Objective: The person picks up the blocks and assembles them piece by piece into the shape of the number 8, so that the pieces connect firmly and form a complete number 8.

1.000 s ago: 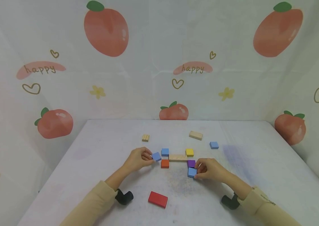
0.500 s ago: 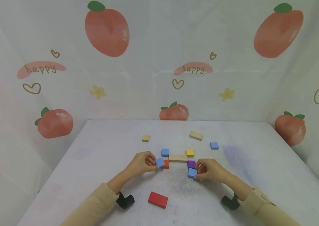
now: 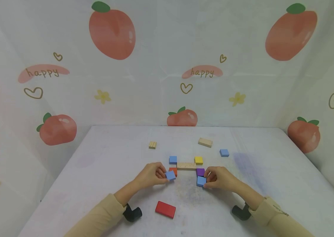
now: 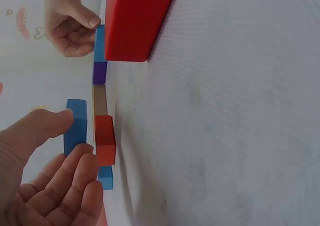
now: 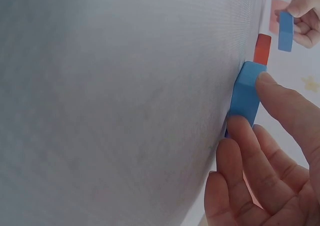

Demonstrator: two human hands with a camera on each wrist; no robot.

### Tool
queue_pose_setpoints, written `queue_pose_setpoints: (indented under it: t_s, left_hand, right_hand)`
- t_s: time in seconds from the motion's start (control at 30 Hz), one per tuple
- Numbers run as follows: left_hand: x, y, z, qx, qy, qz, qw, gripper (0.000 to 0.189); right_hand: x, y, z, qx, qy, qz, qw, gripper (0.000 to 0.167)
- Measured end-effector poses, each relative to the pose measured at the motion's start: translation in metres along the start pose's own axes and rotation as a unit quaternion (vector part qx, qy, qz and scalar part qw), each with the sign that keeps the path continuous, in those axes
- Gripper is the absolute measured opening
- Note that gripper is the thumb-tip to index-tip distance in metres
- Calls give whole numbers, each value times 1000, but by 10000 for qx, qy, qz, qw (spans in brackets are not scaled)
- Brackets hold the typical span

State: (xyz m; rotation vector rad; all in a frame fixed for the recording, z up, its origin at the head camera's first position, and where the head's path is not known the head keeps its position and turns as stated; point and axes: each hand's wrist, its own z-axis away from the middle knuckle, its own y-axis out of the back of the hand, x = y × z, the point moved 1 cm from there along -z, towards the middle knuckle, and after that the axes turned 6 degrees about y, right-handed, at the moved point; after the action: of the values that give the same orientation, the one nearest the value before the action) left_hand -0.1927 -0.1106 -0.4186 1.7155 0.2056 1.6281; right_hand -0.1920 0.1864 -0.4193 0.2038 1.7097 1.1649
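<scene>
My left hand (image 3: 151,175) pinches a blue block (image 4: 76,127) between thumb and fingers, raised off the table. In the head view that block overlaps the near side of an orange-red block (image 4: 105,140). My right hand (image 3: 221,178) holds another blue block (image 5: 246,91) by its right side, down on the table. This one sits against the near side of a purple block (image 3: 200,172). A long wooden block (image 3: 186,166) lies between the orange-red and purple blocks. Behind its ends are a third blue block (image 3: 173,160) on the left and a yellow block (image 3: 198,160) on the right.
A red rectangular block (image 3: 165,209) lies near the front of the table (image 3: 96,210). Farther back are a small striped wooden block (image 3: 153,144), a plain wooden block (image 3: 205,142) and one more blue block (image 3: 224,152). A printed curtain (image 3: 155,39) hangs behind.
My left hand has moved toward me and slightly right with its blue block, from beside the far-left blue block to over the orange-red one's near edge. My right hand has stayed in place.
</scene>
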Motion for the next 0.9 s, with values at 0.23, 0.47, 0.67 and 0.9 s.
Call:
queue_pose_setpoints:
  t_s: [0.23, 0.47, 0.67, 0.9]
  left_hand:
    - [2, -3, 1, -75, -58, -88, 9999, 25]
    - [3, -7, 0, -191, -91, -207, 9996, 24]
    - [4, -9, 0, -264, -50, -276, 9993, 24]
    - [2, -12, -2, -281, -28, -447, 9986, 25]
  right_hand:
    - [1, 0, 0, 5, 12, 12, 10000, 27]
    - [0, 0, 0, -10, 10, -2, 10000, 27]
    - [0, 0, 0, 7, 12, 10, 10000, 27]
    - [0, 0, 0, 17, 17, -21, 10000, 28]
